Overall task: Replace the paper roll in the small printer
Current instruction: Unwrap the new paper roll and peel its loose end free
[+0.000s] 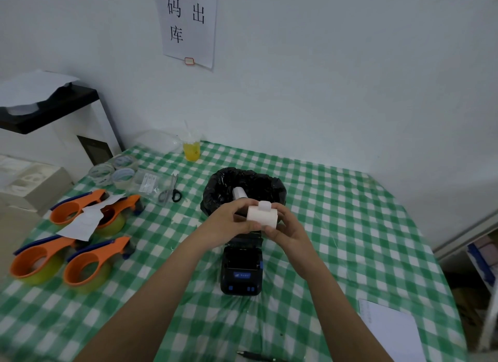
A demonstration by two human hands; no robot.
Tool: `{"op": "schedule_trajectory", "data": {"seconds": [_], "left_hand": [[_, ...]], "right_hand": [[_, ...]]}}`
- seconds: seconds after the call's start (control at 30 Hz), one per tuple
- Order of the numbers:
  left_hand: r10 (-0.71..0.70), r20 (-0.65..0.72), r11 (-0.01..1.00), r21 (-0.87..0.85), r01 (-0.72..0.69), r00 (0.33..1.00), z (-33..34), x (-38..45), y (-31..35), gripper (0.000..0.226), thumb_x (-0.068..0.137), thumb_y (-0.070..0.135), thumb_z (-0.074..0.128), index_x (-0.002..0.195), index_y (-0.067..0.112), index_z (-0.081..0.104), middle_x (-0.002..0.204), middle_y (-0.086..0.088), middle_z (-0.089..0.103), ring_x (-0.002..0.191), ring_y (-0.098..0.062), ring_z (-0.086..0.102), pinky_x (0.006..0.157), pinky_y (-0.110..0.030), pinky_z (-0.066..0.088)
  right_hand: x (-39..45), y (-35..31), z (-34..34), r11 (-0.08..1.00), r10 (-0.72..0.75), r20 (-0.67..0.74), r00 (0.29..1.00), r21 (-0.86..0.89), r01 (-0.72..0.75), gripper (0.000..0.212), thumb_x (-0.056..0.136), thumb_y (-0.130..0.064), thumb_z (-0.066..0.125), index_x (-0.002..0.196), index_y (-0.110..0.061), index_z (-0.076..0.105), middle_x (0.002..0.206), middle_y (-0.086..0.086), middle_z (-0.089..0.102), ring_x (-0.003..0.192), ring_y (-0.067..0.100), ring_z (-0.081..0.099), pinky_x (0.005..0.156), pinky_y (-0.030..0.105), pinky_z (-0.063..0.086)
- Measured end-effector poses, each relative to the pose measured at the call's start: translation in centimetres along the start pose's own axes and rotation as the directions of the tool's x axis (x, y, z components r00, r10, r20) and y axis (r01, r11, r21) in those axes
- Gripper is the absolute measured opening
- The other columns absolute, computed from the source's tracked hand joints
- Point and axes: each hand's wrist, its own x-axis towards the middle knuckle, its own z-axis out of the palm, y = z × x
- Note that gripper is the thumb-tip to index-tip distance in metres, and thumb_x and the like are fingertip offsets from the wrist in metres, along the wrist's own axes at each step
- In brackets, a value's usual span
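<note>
A white paper roll (262,216) is held in the air between both hands, a short loose tab of paper sticking up from its top. My left hand (229,223) grips its left end, my right hand (285,228) its right end and underside. Directly below and toward me the small black printer (241,270) sits on the green checked tablecloth (350,227) with its lid open. Behind the hands stands a bin lined with a black bag (215,192), and a white roll core (238,192) lies inside it.
Several orange tape dispensers (89,264) and a paper slip lie at the left. Scissors (172,192), clear tape rolls (113,170) and a yellow drink cup (192,150) sit at the far left. A white sheet (390,332) and a pen (256,356) lie near the front right.
</note>
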Motion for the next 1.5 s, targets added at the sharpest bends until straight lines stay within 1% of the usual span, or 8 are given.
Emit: {"op": "schedule_trajectory", "data": {"seconds": [0.17,0.27,0.47,0.57,0.67,0.87,1.27,1.5], "left_hand": [[0.032,-0.037,0.996,0.087,-0.029,0.999,0.2,0.2,-0.1,0.043,0.078,0.023,0.072,0.116,0.035,0.055,0.116,0.002,0.064,0.101,-0.011,0.064,0.091,-0.036,0.055],[0.059,-0.071,0.985,0.166,-0.046,0.996,0.3,0.2,-0.2,0.042,0.078,0.022,0.072,0.114,0.036,0.056,0.117,0.006,0.061,0.103,-0.012,0.062,0.091,-0.035,0.054],[0.133,-0.087,0.947,0.306,-0.101,0.987,0.4,0.2,0.0,0.044,0.080,0.019,0.070,0.118,0.032,0.053,0.122,0.009,0.056,0.108,-0.010,0.054,0.087,-0.021,0.044],[0.168,-0.087,0.930,0.344,-0.128,0.982,0.4,0.2,-0.1,0.044,0.080,0.017,0.070,0.118,0.031,0.052,0.124,0.007,0.055,0.111,-0.013,0.053,0.095,-0.032,0.046],[0.198,-0.101,0.917,0.370,-0.147,0.975,0.3,0.2,-0.2,0.045,0.079,0.017,0.070,0.119,0.029,0.053,0.125,0.006,0.054,0.112,-0.013,0.053,0.098,-0.036,0.047],[0.245,-0.120,0.893,0.414,-0.175,0.962,0.4,0.4,-0.5,0.044,0.078,0.018,0.071,0.117,0.027,0.052,0.123,0.008,0.055,0.109,-0.013,0.054,0.095,-0.039,0.048],[0.280,-0.138,0.873,0.447,-0.193,0.950,0.6,0.6,-0.9,0.043,0.078,0.019,0.071,0.116,0.026,0.052,0.123,0.008,0.054,0.109,-0.012,0.054,0.093,-0.036,0.048],[0.276,-0.163,0.878,0.443,-0.179,0.947,0.9,0.6,-1.1,0.044,0.078,0.019,0.071,0.117,0.026,0.051,0.125,0.007,0.054,0.111,-0.014,0.053,0.093,-0.039,0.049]], "right_hand": [[0.0,-0.8,-0.3,0.988,-0.068,-0.112,0.991,-0.146,0.051,0.034,0.085,-0.020,0.063,0.119,-0.024,0.059,0.120,-0.001,0.058,0.100,-0.001,0.057,0.081,0.017,0.050],[0.4,-1.4,-0.5,0.915,-0.210,-0.194,0.958,-0.384,0.122,0.022,0.088,-0.026,0.062,0.109,-0.031,0.062,0.107,-0.014,0.055,0.100,-0.003,0.053,0.090,0.019,0.044],[0.8,-2.6,-0.3,0.728,-0.341,-0.105,0.934,-0.658,0.191,0.004,0.083,-0.027,0.069,0.085,-0.024,0.070,0.084,-0.018,0.061,0.089,0.001,0.053,0.080,0.010,0.039],[0.9,-2.9,-0.1,0.772,-0.293,-0.126,0.948,-0.616,0.157,0.010,0.082,-0.023,0.069,0.077,-0.030,0.065,0.084,-0.009,0.064,0.082,-0.001,0.054,0.074,0.002,0.038],[1.1,-2.9,0.0,0.862,-0.213,-0.182,0.960,-0.497,0.097,0.008,0.084,-0.017,0.068,0.079,-0.023,0.067,0.086,-0.001,0.067,0.077,0.002,0.057,0.069,0.007,0.045],[1.3,-3.1,0.4,0.958,-0.104,-0.252,0.962,-0.286,0.028,0.013,0.085,-0.010,0.065,0.074,-0.017,0.066,0.077,-0.004,0.066,0.065,-0.009,0.058,0.064,0.006,0.048],[1.3,-2.4,0.7,0.998,0.044,-0.349,0.936,-0.023,-0.055,0.015,0.086,-0.009,0.064,0.073,-0.016,0.066,0.081,0.007,0.064,0.081,0.022,0.056,0.081,0.039,0.051],[1.5,-1.9,0.7,0.996,0.086,-0.390,0.917,0.047,-0.073,0.016,0.085,-0.011,0.065,0.071,-0.018,0.066,0.080,0.002,0.066,0.082,0.018,0.059,0.083,0.035,0.051]]}}
